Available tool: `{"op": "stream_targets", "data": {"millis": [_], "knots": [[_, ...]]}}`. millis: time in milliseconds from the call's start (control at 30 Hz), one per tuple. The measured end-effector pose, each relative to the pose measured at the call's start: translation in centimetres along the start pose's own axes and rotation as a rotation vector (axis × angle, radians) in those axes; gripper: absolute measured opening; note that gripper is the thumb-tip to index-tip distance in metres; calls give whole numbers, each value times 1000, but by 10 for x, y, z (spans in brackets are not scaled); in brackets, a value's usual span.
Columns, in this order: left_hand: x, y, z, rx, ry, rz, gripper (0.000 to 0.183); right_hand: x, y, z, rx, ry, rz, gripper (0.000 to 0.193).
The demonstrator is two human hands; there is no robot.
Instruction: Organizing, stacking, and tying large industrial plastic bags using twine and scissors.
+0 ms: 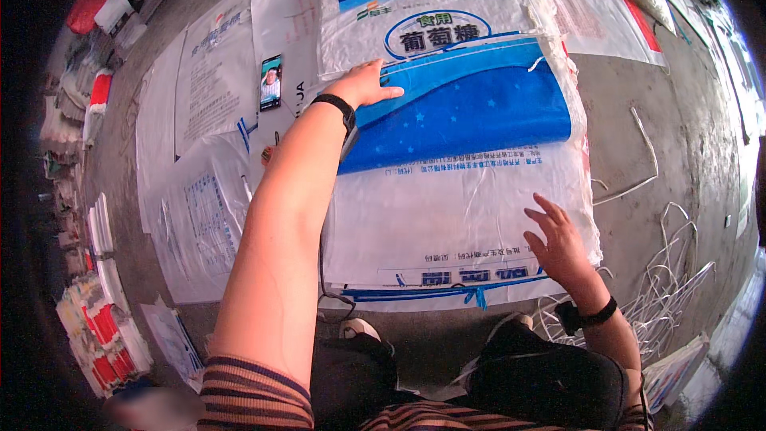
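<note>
A white and blue woven plastic sack (447,112) lies on a pile in front of me, its blue part folded over with a straight crease across the upper half. My left hand (367,86) reaches to the left end of that crease, thumb apart from the fingers, and rests on or just over the sack; it grips nothing that I can see. Lower right, my right hand (554,243) hovers at or touches the white sack surface (431,223), fingers spread and holding nothing. Along the pile's near edge runs a blue hem (431,294).
A lit phone (271,84) lies on white sheeting (215,72) to the left. White cords (662,295) tangle on the grey floor at right. Stacks of folded sacks (104,335) line the left side. My shoes stand at the pile's near edge.
</note>
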State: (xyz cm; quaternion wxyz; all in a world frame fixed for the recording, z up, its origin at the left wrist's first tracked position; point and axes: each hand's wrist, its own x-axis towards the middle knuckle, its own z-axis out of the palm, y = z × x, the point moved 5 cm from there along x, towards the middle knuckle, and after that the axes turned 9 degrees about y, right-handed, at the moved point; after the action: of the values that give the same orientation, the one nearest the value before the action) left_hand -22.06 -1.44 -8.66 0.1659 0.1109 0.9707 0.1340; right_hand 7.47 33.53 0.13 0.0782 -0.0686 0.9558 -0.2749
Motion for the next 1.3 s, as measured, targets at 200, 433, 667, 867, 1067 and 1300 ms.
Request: {"op": "stream_targets", "data": {"millis": [200, 433, 667, 867, 1067, 1300], "knots": [[7, 11, -15, 207, 22, 33, 103, -5, 16, -3, 58, -68, 49, 35], [-1, 8, -24, 131, 17, 189, 70, -1, -19, -32, -48, -70, -95, 34], [-60, 32, -75, -318, -246, 342, 66, 16, -80, -88, -282, -326, -220, 30], [-145, 85, -78, -430, -411, 277, 67, 41, -102, -1, 322, 278, 184, 53], [-210, 126, -25, -146, -237, 466, 62, 12, -132, 132, 1100, 922, 789, 64], [-237, 116, 21, -263, -294, 382, 72, -24, -133, 171, 1331, 970, 788, 59]]}}
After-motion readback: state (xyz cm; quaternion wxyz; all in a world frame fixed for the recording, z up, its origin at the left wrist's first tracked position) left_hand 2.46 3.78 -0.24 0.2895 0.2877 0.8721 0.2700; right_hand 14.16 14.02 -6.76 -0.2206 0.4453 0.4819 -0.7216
